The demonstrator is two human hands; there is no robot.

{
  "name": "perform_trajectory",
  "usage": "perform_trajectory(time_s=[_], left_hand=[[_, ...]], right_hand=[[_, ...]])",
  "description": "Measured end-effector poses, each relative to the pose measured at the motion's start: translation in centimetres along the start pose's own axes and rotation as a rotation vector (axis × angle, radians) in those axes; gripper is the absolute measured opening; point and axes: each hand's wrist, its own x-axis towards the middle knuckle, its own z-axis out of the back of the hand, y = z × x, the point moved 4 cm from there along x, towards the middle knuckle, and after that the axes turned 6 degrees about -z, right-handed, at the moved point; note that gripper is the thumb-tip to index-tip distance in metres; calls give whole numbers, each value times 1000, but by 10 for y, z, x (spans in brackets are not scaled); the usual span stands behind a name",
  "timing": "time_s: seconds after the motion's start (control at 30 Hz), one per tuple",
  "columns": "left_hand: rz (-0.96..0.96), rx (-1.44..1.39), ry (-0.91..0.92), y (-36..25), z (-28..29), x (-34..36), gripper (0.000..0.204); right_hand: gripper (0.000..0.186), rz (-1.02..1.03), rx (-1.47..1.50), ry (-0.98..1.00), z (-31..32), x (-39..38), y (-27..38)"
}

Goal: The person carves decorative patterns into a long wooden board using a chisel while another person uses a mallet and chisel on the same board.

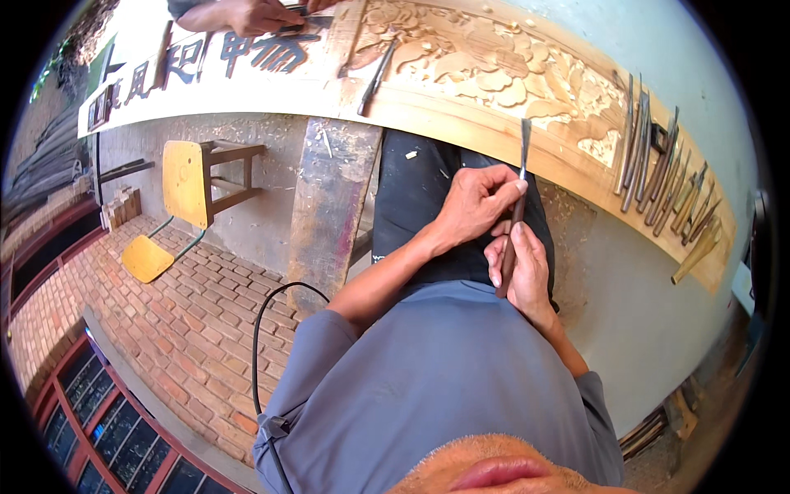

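One long brown-handled metal chisel point(518, 214) is pinched by the left grip point(475, 201), half-wrapped by the right grip point(529, 262). If fingers point(504, 174) slip, the flat blade point(525, 142) ahead could cut them.

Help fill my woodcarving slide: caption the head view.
Left hand and right hand hold a chisel near a carved wooden panel, more tools lined up at right.

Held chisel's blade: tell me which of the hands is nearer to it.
Left. The left hand pinches the chisel just behind the blade; the right hand is farther back, holding the handle.
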Motion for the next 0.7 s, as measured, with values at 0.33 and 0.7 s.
perform_trajectory(time_s=[0.33, 0.7], left_hand=[[-753, 932, -302, -13, 27, 24, 35], [-913, 1066, -296, 16, 29, 50, 63]], right_hand=[[37, -5, 20, -69, 0, 16, -3], [36, 29, -28, -61, -11, 40, 6]])
